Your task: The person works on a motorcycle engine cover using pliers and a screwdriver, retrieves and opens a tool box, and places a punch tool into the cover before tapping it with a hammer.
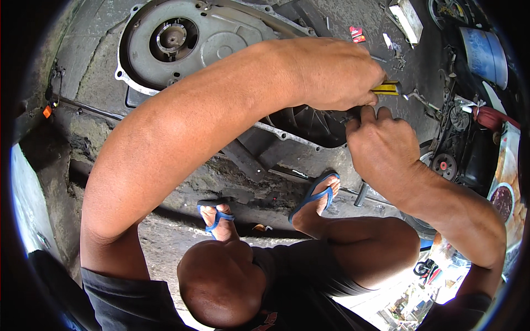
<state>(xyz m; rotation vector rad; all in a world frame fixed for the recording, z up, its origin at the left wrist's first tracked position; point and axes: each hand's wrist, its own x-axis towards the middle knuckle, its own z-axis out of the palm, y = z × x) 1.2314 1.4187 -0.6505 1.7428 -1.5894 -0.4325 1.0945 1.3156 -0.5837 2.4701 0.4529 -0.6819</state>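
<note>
A large grey metal engine casing (223, 44) lies on the ground in front of me, with bolt holes along its rim and a round opening at its left. My left hand (345, 77) reaches across it to the right end, its fingers closed on a tool with a yellow-and-black handle (388, 88). The handle's end sticks out past my fingers; the rest of the tool is hidden. Just below, my right hand (385, 140) is bent over the casing's right end, fingers curled in close to my left hand. What they pinch, if anything, is hidden.
Beyond my hands lie a small red packet (358, 35) and a white box (406, 22). At right are a blue container (485, 55) and several mechanical parts (444, 165). A short metal tube (361, 194) is near my right knee. My feet, in blue-strapped flip-flops (317, 197), are below the casing.
</note>
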